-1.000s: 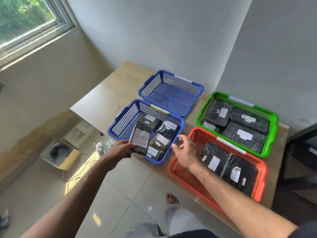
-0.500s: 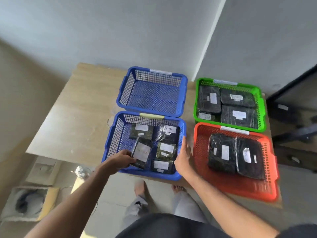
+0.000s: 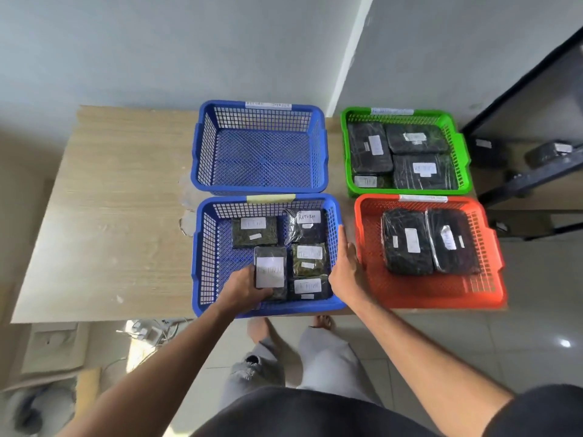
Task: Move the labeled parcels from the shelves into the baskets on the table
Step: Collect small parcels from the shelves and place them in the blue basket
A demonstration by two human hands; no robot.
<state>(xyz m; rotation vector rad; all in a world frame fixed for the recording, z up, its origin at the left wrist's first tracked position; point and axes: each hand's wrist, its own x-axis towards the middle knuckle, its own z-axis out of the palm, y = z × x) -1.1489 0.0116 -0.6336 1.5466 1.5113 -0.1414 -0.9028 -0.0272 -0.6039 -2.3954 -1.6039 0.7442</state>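
Parcel [image 3: 270, 272] with white label lying inside near blue basket [image 3: 202, 247], toward its front-left, beside four other labeled parcels. Left hand [image 3: 244, 290] gripping parcel's near edge, fingers curled round it. Right hand [image 3: 345, 269] resting flat against basket's right rim, fingers straight. Orange basket [image 3: 492, 279] sitting right of blue basket, holding two parcels. Table [image 3: 110, 216] bearing all.
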